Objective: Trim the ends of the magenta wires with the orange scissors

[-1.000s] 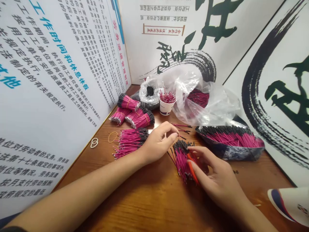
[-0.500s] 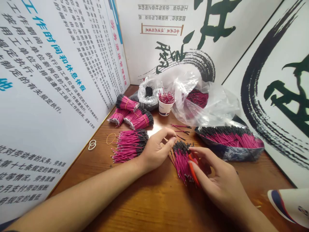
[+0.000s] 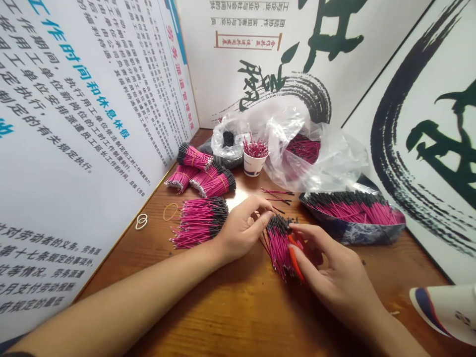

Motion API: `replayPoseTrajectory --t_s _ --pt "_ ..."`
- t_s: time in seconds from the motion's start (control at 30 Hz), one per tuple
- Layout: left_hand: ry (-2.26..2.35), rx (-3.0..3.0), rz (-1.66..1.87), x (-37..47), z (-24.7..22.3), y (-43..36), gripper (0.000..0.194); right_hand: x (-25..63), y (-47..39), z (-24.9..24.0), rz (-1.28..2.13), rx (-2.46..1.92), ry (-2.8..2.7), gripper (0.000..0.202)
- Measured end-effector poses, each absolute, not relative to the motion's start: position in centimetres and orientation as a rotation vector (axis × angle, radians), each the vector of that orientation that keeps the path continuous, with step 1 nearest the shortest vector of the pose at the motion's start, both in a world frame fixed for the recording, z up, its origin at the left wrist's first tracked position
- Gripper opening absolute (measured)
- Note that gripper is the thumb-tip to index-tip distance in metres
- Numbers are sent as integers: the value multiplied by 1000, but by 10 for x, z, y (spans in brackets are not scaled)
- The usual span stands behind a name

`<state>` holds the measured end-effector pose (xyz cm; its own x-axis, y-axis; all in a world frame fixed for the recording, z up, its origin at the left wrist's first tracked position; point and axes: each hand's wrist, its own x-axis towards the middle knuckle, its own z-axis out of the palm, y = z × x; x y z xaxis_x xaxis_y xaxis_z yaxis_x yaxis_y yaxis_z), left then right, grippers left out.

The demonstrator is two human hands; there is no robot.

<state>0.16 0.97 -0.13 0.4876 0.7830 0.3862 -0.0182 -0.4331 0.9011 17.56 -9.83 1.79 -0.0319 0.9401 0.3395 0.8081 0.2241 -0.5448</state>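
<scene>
My left hand (image 3: 247,225) is closed in a pinch between two lots of pink wires with black ends. A thin wire seems to be between its thumb and index finger, mostly hidden. In my right hand (image 3: 330,263) is a red-handled pair of pliers (image 3: 296,260), whose small dark jaws point toward the left fingertips. Below the tool lies a loose pile of wires (image 3: 279,248), black ends facing away from me. A wider row of wires (image 3: 199,223) lies left of my left hand, partly covered by it. A few single wires (image 3: 277,192) rest beyond the fingers.
Rubber-banded wire bundles (image 3: 213,182) are stacked back left. Behind stand a paper cup of wires (image 3: 253,165) and clear plastic bags (image 3: 327,158). A dark tray of wires (image 3: 357,230) sits right. Rubber bands (image 3: 141,221) lie left; another paper cup (image 3: 446,315) lies front right. Printed panels enclose the table (image 3: 230,317).
The view has shifted slightly. My left hand holds almost the same pinch, and the pliers in my right hand have moved only a little over the wire pile.
</scene>
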Motion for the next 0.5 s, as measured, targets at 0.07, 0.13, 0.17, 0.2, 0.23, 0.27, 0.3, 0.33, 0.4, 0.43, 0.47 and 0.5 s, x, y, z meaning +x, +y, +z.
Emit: replayPoseTrajectory --t_s 0.07,0.13,0.17,0.2,0.23,0.27,0.3,0.33,0.4,0.43,0.47,0.5 --pt "637 1799 1074 2 -1 10 8 176 -98 18 265 -1608 -1863 25" --pt "634 1807 1080 2 -1 10 8 176 -98 18 267 -1614 -1860 25" --pt "638 1809 1080 2 -1 10 8 176 -98 18 272 -1617 -1860 25" --pt "642 1811 1079 2 -1 10 8 176 -98 18 280 -1622 -1859 25" --pt "644 1813 1079 2 -1 10 8 176 -98 19 291 -1626 -1859 25" --pt "642 1815 1082 2 -1 10 7 176 -98 19 300 -1629 -1857 25" --pt "638 1817 1087 2 -1 10 7 176 -98 20 309 -1629 -1857 25" --pt "633 1819 1093 2 -1 10 7 176 -98 20 317 -1627 -1858 25" --pt "631 1821 1102 2 -2 11 7 175 -98 21 330 -1621 -1857 24" --pt "633 1821 1104 2 -1 11 7 175 -98 21 337 -1617 -1857 24" --pt "636 1821 1103 3 -1 11 7 175 -99 22 345 -1615 -1857 23" --pt "639 1819 1103 3 -1 11 7 174 -99 22 351 -1615 -1855 23"
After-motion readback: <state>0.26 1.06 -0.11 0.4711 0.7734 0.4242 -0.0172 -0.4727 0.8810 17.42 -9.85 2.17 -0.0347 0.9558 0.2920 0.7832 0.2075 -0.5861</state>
